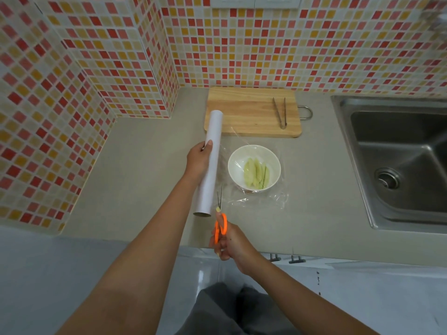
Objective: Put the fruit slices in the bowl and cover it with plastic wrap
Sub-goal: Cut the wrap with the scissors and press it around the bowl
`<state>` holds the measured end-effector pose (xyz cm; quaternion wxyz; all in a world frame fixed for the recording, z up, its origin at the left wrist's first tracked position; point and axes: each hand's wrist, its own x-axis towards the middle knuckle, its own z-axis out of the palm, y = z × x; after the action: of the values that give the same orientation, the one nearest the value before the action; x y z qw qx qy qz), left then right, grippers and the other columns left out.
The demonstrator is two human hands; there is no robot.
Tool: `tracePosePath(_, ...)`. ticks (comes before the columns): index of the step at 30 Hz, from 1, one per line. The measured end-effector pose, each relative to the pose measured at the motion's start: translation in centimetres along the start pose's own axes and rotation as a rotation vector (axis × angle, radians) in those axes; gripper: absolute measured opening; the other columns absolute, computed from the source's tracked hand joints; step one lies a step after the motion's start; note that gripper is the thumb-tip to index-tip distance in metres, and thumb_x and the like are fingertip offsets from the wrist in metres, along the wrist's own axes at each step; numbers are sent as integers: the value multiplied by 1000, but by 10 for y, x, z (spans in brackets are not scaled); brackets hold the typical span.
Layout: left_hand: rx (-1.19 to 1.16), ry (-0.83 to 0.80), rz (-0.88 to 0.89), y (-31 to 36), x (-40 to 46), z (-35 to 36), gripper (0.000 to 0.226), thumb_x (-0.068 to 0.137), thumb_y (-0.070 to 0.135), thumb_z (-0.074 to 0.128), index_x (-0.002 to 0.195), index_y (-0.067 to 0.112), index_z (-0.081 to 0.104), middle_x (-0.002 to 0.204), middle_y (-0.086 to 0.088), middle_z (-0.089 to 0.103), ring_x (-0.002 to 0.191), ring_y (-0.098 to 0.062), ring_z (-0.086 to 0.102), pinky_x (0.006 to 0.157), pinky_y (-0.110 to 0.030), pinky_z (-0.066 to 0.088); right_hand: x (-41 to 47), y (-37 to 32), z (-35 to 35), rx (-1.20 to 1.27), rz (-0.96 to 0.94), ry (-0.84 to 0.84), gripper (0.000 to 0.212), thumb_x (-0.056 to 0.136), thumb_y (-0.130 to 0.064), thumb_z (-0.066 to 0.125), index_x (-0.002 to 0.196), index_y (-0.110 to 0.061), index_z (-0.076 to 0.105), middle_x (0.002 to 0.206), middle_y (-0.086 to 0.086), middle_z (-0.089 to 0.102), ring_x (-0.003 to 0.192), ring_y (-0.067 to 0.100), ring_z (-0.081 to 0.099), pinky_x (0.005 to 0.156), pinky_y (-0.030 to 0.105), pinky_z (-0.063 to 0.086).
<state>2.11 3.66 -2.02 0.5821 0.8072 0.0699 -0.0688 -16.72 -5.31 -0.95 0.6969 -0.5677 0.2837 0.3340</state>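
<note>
A white bowl (254,151) with pale green fruit slices (256,174) stands on the counter, and a clear sheet of plastic wrap (266,201) lies stretched over it and onto the counter around it. My left hand (199,160) grips the white plastic wrap roll (211,151), held just left of the bowl with the sheet running from it. My right hand (229,240) holds orange-handled scissors (220,213), whose blades point up at the near edge of the sheet beside the roll's lower end.
A wooden cutting board (249,112) lies behind the bowl with metal tongs (280,112) on it. A steel sink (399,153) is set into the counter at the right. Tiled walls close the left and back. The counter's front edge runs below my right hand.
</note>
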Motion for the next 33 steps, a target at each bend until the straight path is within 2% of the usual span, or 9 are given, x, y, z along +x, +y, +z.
tracePosePath(4, -2, -22, -7, 1, 0, 0, 27, 99, 34, 43, 82, 13, 48, 80, -10, 40, 72, -16, 36, 67, -30, 27, 5, 1, 2, -2, -5, 26, 55, 88, -65, 42, 75, -12, 49, 69, 9, 57, 45, 13, 44, 43, 18, 30)
tracePosePath(10, -22, -42, -18, 1, 0, 1, 25, 100, 35, 43, 87, 15, 50, 85, -9, 44, 78, -16, 39, 71, -31, 30, 8, 7, 1, -23, -110, 28, 56, 86, -66, 44, 75, -12, 50, 63, 5, 57, 41, 9, 44, 41, 16, 30)
tracePosePath(13, -40, -43, -22, 1, 0, 1, 25, 100, 34, 42, 85, 15, 49, 82, -9, 43, 75, -16, 38, 69, -31, 29, 10, 13, 0, -25, -211, 41, 54, 85, -66, 47, 73, -13, 50, 60, 4, 57, 38, 8, 42, 40, 17, 29)
tracePosePath(15, -45, -31, -25, 2, 0, 2, 29, 100, 33, 43, 79, 13, 44, 71, -4, 37, 65, -14, 33, 63, -30, 27, 11, 17, 0, 6, -249, 31, 53, 85, -64, 49, 73, -12, 50, 59, 6, 56, 35, 8, 40, 38, 16, 28)
tracePosePath(17, -42, -23, -24, 2, 0, 3, 32, 100, 32, 43, 76, 12, 39, 65, 2, 30, 60, -12, 28, 58, -29, 22, 11, 16, 0, 14, -231, 26, 57, 78, -70, 52, 71, -14, 51, 60, 8, 56, 36, 9, 40, 39, 16, 27)
tracePosePath(21, -30, -27, -25, 2, -1, 4, 31, 100, 32, 43, 76, 12, 42, 70, -3, 34, 61, -11, 29, 59, -28, 23, 14, 6, 0, 34, -119, 5, 68, 56, -82, 53, 68, -16, 47, 59, 6, 55, 38, 12, 40, 41, 15, 24)
tracePosePath(26, -38, -18, -29, 1, -2, 6, 36, 100, 30, 43, 69, 15, 33, 63, 3, 27, 56, -10, 25, 55, -27, 21, 17, 0, -4, 89, -89, -10, 58, 80, -71, 46, 66, -15, 46, 62, 8, 54, 39, 14, 38, 38, 13, 22)
tracePosePath(30, -31, -8, -49, 3, -2, 7, 43, 100, 30, 42, 61, 21, 26, 59, 6, 25, 51, -7, 23, 51, -25, 19, 18, 2, -1, 61, -147, 11, 61, 71, -75, 46, 65, -15, 48, 58, 8, 57, 37, 14, 39, 37, 14, 24)
tracePosePath(33, -17, -10, -60, 4, -2, 6, 41, 100, 31, 41, 62, 20, 29, 60, 6, 26, 51, -7, 24, 51, -24, 20, 17, 5, -1, 33, -243, 17, 62, 76, -74, 45, 62, -14, 49, 55, 8, 57, 35, 14, 39, 36, 15, 29)
